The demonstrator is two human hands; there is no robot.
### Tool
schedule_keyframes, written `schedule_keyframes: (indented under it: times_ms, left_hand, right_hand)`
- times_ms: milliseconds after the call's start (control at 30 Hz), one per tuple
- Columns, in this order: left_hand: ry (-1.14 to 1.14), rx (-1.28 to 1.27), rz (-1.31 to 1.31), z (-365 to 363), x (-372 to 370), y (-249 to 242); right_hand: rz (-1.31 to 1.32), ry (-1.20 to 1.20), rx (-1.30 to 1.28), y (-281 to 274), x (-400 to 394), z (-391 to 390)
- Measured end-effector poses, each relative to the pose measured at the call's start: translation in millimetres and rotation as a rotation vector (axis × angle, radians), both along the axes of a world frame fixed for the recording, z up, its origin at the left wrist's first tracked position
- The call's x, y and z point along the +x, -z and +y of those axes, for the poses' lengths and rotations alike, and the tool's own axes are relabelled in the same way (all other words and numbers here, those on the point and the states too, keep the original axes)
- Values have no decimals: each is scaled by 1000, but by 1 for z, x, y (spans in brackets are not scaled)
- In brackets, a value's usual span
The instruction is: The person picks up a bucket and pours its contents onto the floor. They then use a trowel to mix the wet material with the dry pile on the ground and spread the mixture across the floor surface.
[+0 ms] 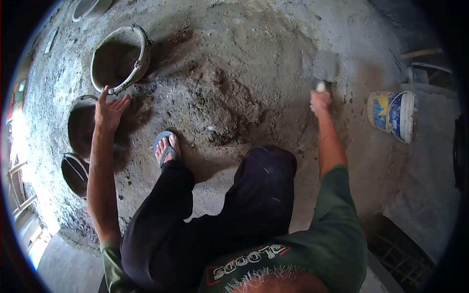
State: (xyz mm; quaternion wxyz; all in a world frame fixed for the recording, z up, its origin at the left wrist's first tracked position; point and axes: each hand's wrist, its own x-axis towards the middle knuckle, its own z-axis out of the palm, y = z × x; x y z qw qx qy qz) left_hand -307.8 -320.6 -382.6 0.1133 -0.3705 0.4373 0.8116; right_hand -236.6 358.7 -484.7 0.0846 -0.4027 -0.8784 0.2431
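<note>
My right hand (320, 101) is closed around the pale handle of a flat grey trowel (325, 66), whose blade lies on the concrete floor past my fist. My left hand (110, 108) is stretched out with fingers spread and holds nothing; it hovers just below the rim of a dirty bucket (122, 58) and beside a darker one (80, 124). A heap of damp grey mortar (222, 105) sits between my two hands. My foot in a blue flip-flop (166, 146) stands at the heap's near edge, and my dark-trousered knees fill the lower middle.
A third dark bucket (73, 171) lies at the left, and part of another container (88, 7) shows at the top left. A white, blue and yellow paint pail (395, 115) lies on its side at the right. A metal grate (400, 251) is at the lower right.
</note>
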Motion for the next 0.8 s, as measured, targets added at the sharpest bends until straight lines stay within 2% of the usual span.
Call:
schedule_keyframes:
  times_ms: [33,100,200,267,300,367,433,467,533,567,633,667,733,800]
  left_hand:
    - [-60,48,6,2,-5,5]
    - [-148,100,-2,-3,-21,24]
    - [-185,86,143,-21,-33,59]
    - [-169,51,156,-6,-32,44]
    - [-197,56,110,-5,-37,45]
    - [-244,9,74,0,-44,44]
    - [-305,7,84,-5,-52,59]
    - [-360,13,91,-8,-54,65]
    - [-381,16,102,-10,-59,63]
    - [-390,19,114,-12,-61,63]
    - [-391,-11,117,-19,-72,58]
    - [-409,-18,140,-28,-83,60]
    - [-378,-51,204,-38,-104,50]
    - [-340,-67,254,-67,-135,58]
  right_hand:
    - [26,231,-441,-13,-11,11]
    - [85,349,-724,-14,-21,32]
    - [-86,271,-705,-7,-47,13]
    - [-189,104,-701,-14,-81,-26]
    - [-199,93,-705,-15,-94,-45]
    - [-262,-202,-563,-18,-124,-83]
    - [-377,-398,-501,-28,-149,-121]
    - [-383,-409,-501,-34,-155,-145]
    - [-410,-622,-241,-42,-161,-183]
    - [-377,-818,-54,-28,-163,-184]
    - [-368,-1077,151,-29,-152,-206]
    - [-374,-1096,151,-36,-142,-214]
    - [-526,-1213,318,-58,-125,-233]
    - [-461,-1267,370,-65,-129,-229]
